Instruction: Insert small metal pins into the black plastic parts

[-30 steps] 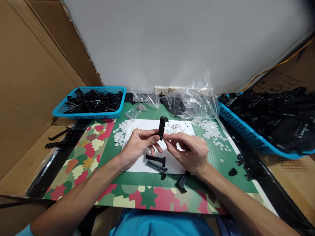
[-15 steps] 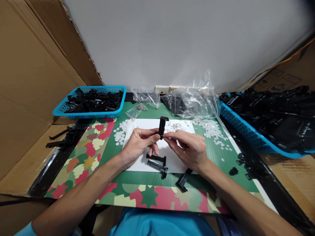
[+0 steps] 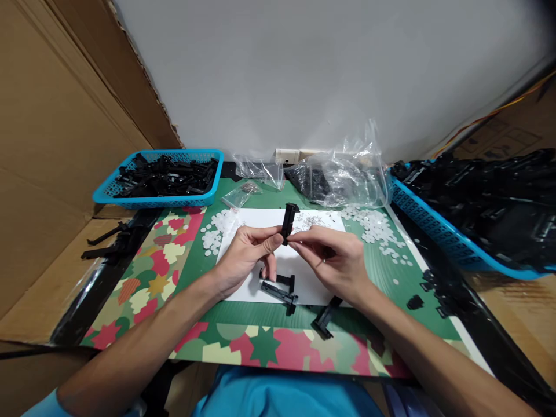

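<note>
My left hand (image 3: 249,252) pinches the lower part of a narrow black plastic part (image 3: 289,220), which stands upright above the white sheet (image 3: 243,217). From the other side, the fingertips of my right hand (image 3: 332,255) press together at the bottom end of the same part. Anything tiny between those right fingertips is hidden. Below my hands, a dark grey bracket-like part (image 3: 278,292) lies beside a similar black part (image 3: 280,280). Another black part (image 3: 324,321) rests under my right wrist. Tiny metal pieces (image 3: 313,221) are scattered on the sheet behind my right hand.
Blue baskets of black parts stand at left (image 3: 208,200) and right (image 3: 434,231). White discs (image 3: 212,237) lie left of the sheet, more discs (image 3: 376,226) on the right. Clear plastic bags (image 3: 343,179) sit by the wall. Small black pieces (image 3: 438,295) lie near the right edge.
The black part in my hands has tipped slightly to the right at its top. Both hands keep nearly the same place and hold. The view has shifted a little.
</note>
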Available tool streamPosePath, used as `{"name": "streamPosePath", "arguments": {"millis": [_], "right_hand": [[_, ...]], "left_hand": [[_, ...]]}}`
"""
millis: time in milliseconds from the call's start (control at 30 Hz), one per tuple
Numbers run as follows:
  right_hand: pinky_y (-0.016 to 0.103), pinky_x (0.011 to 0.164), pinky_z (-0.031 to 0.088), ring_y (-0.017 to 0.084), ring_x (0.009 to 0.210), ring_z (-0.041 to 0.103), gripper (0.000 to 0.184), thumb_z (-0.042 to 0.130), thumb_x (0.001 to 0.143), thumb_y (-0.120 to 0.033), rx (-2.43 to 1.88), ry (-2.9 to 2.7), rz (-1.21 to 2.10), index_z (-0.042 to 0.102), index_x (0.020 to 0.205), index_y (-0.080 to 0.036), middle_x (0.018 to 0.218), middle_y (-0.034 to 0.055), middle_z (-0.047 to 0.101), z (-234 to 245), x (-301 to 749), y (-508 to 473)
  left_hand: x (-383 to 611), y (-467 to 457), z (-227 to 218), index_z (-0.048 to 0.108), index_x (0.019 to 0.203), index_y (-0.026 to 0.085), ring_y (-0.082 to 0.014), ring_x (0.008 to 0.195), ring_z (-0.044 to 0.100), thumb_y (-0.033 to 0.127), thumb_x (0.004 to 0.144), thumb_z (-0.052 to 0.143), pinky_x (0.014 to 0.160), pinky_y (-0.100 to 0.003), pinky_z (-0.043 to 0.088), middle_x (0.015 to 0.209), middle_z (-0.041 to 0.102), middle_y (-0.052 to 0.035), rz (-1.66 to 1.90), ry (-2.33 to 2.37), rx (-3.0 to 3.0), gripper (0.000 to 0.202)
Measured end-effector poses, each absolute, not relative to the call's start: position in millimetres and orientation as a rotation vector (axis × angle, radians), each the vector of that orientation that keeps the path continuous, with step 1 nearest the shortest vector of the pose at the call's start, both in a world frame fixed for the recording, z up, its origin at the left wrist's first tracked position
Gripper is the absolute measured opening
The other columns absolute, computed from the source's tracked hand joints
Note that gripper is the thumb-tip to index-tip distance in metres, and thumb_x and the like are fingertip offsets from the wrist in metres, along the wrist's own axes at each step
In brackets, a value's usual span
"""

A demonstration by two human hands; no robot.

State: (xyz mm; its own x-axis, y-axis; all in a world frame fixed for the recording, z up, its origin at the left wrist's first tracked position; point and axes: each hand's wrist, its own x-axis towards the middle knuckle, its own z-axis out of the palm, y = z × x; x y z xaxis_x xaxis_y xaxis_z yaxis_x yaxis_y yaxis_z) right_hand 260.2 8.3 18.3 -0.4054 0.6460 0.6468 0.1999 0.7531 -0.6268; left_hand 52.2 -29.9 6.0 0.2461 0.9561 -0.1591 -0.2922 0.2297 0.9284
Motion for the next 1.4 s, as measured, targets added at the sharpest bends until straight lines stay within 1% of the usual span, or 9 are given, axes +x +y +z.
{"name": "streamPosePath", "arguments": {"millis": [167, 367, 500, 633, 800, 933, 1067, 1167, 1400], "right_hand": [[0.025, 0.053, 0.041, 0.01, 0.056, 0.053, 0.003, 0.078, 0.099, -0.021, -0.676, -1.953, 0.683, 0.08, 0.101, -0.021, 0.079, 0.0012, 0.075, 15.3, 261.8, 8.9], [0.027, 0.052, 0.039, 0.01, 0.053, 0.041, 0.034, 0.083, 0.096, -0.033, -0.664, -1.979, 0.585, 0.075, 0.127, -0.023, 0.071, -0.0038, 0.059, 17.1, 270.9, 15.3], [0.029, 0.058, 0.045, 0.015, 0.066, 0.054, 0.035, 0.076, 0.101, -0.029, -0.632, -2.043, 0.319, 0.073, 0.135, -0.023, 0.083, 0.0025, 0.063, 21.2, 280.5, 26.2], [0.028, 0.06, 0.046, 0.015, 0.072, 0.063, 0.024, 0.071, 0.103, -0.021, -0.569, -2.171, 0.021, 0.076, 0.125, -0.026, 0.092, 0.0048, 0.069, 17.0, 289.4, 35.2], [0.027, 0.058, 0.042, 0.012, 0.069, 0.062, 0.012, 0.067, 0.104, -0.014, -0.499, -2.287, -0.106, 0.074, 0.111, -0.021, 0.088, 0.0037, 0.072, 8.1, 289.0, 35.6], [0.027, 0.057, 0.038, 0.012, 0.068, 0.061, 0.011, 0.062, 0.108, -0.018, -0.557, -2.363, -0.093, 0.073, 0.108, -0.019, 0.09, 0.004, 0.072, 5.1, 286.1, 34.1], [0.028, 0.055, 0.031, 0.012, 0.066, 0.059, 0.02, 0.055, 0.11, -0.02, -0.722, -2.524, -0.025, 0.075, 0.109, -0.02, 0.094, 0.0043, 0.072, 4.2, 286.2, 35.3], [0.028, 0.056, 0.029, 0.013, 0.068, 0.06, 0.021, 0.055, 0.109, -0.019, -0.811, -2.596, 0.083, 0.076, 0.109, -0.021, 0.098, 0.0049, 0.072, 3.3, 286.9, 36.7], [0.03, 0.058, 0.031, 0.014, 0.069, 0.06, 0.022, 0.056, 0.111, -0.027, -0.809, -2.639, 0.169, 0.076, 0.107, -0.02, 0.097, 0.0056, 0.072, 0.0, 285.9, 38.1]], "left_hand": [[53.4, -29.5, 7.3, 0.081, 0.118, 0.006, -0.0122, 0.044, 0.064, 0.055, 0.095, 0.08, 0.042, -0.016, 0.044, 0.055, 0.069, -0.0052, 1.038, 0.888, 0.938, 0.053], [52.9, -27.6, 8.3, 0.08, 0.112, 0.007, -0.0121, 0.049, 0.065, 0.054, 0.097, 0.078, 0.042, -0.016, 0.043, 0.063, 0.072, -0.0068, 1.066, 0.88, 0.943, 0.049], [52.3, -27.4, 11.3, 0.079, 0.1, 0.009, -0.0074, 0.051, 0.061, 0.055, 0.099, 0.075, 0.042, -0.015, 0.041, 0.078, 0.076, -0.0088, 1.075, 0.875, 0.979, 0.046], [52.7, -26.3, 10.4, 0.078, 0.102, 0.009, -0.0081, 0.055, 0.063, 0.061, 0.101, 0.068, 0.042, -0.017, 0.042, 0.098, 0.08, -0.0151, 1.025, 0.908, 1.07, 0.053], [53.6, -23.4, 2.4, 0.077, 0.1, 0.008, -0.011, 0.054, 0.062, 0.068, 0.104, 0.057, 0.041, -0.021, 0.04, 0.091, 0.08, -0.015, 0.975, 0.965, 1.174, 0.064], [50.5, -22.7, 1.6, 0.081, 0.104, 0.012, -0.0144, 0.069, 0.067, 0.062, 0.108, 0.054, 0.061, -0.025, 0.051, 0.089, 0.079, -0.0097, 1.054, 1.135, 1.416, 0.056], [44.6, -22.3, 2.8, 0.079, 0.12, 0.021, -0.0208, 0.102, 0.071, 0.051, 0.103, 0.069, 0.091, -0.033, 0.056, 0.116, 0.079, -0.0079, 1.125, 1.281, 1.77, 0.036], [41.3, -21.5, -2.0, 0.079, 0.116, 0.022, -0.0213, 0.099, 0.072, 0.041, 0.093, 0.084, 0.09, -0.035, 0.056, 0.112, 0.08, -0.0065, 1.148, 1.345, 1.961, 0.03], [37.0, -18.3, -14.0, 0.082, 0.107, 0.024, -0.024, 0.099, 0.074, 0.034, 0.092, 0.086, 0.091, -0.038, 0.055, 0.105, 0.083, -0.0058, 1.099, 1.367, 2.1, 0.019]]}}
